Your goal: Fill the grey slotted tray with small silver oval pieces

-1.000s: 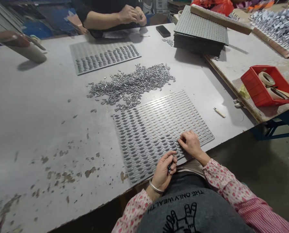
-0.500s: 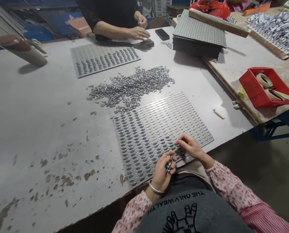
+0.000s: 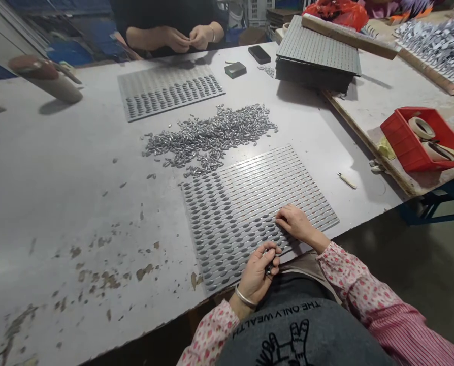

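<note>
- Head view, far left: a cylinder with a brown top (image 3: 46,79) leans on the white table (image 3: 78,168), whose near part is worn through in brown patches.
- Next rightward, at the far side: a smaller-looking far board (image 3: 162,79), its near rows filled with dark ovals. Just behind it, a co-worker's hands (image 3: 187,39) meet at the fingertips.
- Between the two boards: a loose pile of silvery oval pieces (image 3: 212,134), spread lengthwise.
- Centre: the near board (image 3: 263,190) lies flat by the table's edge. Ovals fill its left columns and a band along the near side; the rest shows bare rows.
- At its near edge: the left hand (image 3: 259,269), a bangle on the wrist, fingers curled round a few dark shiny pieces (image 3: 269,268).
- Beyond, near the co-worker: a green block (image 3: 235,70), then a black phone (image 3: 259,54).
- Right of the left hand: the right hand (image 3: 296,223) rests over the board where the filled band ends; its fingertips are hidden, so I cannot tell whether they close on a piece.
- Farther right: a stack of boards (image 3: 318,51), a small pale-handled tool (image 3: 347,180), and a red bin (image 3: 421,140) holding tape rolls.
</note>
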Demonstrator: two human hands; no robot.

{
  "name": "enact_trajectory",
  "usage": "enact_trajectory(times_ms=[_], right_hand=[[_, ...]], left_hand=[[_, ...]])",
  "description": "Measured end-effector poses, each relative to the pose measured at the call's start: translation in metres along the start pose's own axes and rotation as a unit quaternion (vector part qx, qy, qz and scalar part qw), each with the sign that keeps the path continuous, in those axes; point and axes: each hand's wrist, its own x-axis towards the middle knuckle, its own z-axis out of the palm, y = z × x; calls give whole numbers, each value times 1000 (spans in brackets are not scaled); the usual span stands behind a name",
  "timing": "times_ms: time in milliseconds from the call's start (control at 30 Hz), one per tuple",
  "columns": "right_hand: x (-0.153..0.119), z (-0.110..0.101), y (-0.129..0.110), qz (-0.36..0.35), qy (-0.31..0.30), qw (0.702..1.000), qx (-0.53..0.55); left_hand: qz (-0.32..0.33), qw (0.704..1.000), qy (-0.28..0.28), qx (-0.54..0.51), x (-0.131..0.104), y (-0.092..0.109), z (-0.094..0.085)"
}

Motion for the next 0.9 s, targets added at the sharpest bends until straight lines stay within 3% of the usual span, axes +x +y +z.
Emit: enact_trajectory(times_ms=[233, 367, 533, 700, 767, 900], right_hand=[[2, 0, 2, 1, 22, 1000, 18], [-5, -12, -10, 21, 11, 989, 146], [-22, -22, -30, -29, -102, 932, 346], [-27, -12, -28, 28, -127, 877, 463], [-23, -8, -20, 54, -91, 886, 452], [-7, -4, 0, 100, 22, 947, 305]], left_hand=[[36, 999, 20, -6, 1, 0, 2], [49, 998, 41, 2, 4, 1, 4], [67, 997, 33, 17, 8, 2, 5], [77, 996, 32, 16, 11, 2, 5], [73, 997, 35, -13, 11, 3, 5], [24, 998, 17, -61, 8, 8, 4]])
